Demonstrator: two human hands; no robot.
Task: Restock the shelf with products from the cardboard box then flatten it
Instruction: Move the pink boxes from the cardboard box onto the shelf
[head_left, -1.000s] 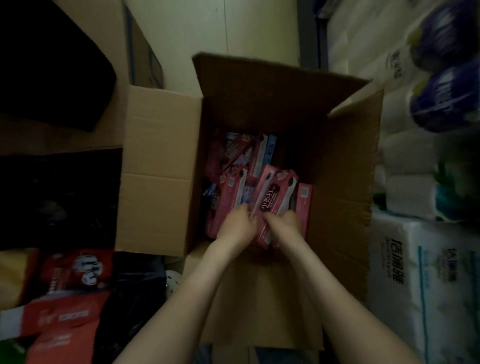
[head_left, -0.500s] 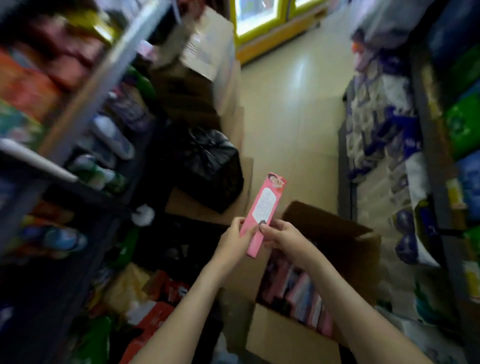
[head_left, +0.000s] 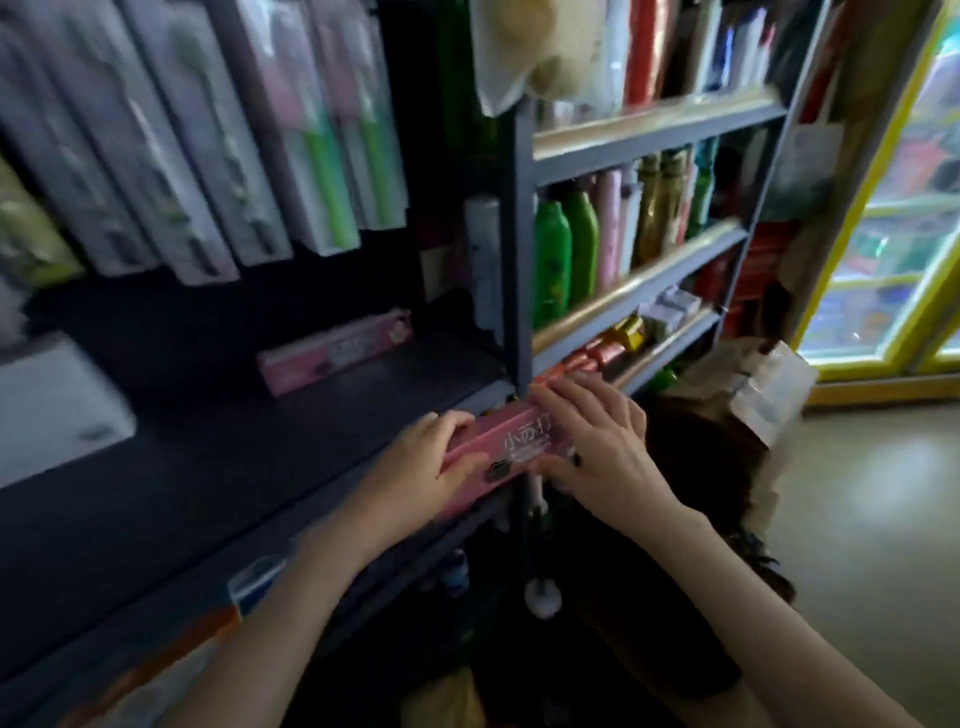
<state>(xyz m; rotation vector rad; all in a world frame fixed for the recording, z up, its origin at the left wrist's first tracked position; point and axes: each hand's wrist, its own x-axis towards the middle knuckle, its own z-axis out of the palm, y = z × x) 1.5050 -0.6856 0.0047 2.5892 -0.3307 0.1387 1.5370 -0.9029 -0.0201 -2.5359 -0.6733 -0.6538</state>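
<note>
At the front edge of the dark, flat shelf board (head_left: 208, 493), the left hand (head_left: 431, 462) curls its fingers over the left end of a long, slim pink cardboard carton (head_left: 511, 449). The right hand (head_left: 597, 441) clasps the right end, fingers spread along its top. A matching pink carton (head_left: 332, 353) lies farther back on the shelf.

Pink box (head_left: 498, 457): long and narrow, with white printed characters on its face. It lies lengthwise at the front edge of the dark shelf (head_left: 234, 478), right end higher. Contact with the board cannot be determined. Left hand (head_left: 431, 467) grips its left end. Right hand (head_left: 597, 441) holds its right end, fingers over the top. Second pink box (head_left: 337, 351), same kind, lies flat further back on the same shelf, apart from the first.
</note>
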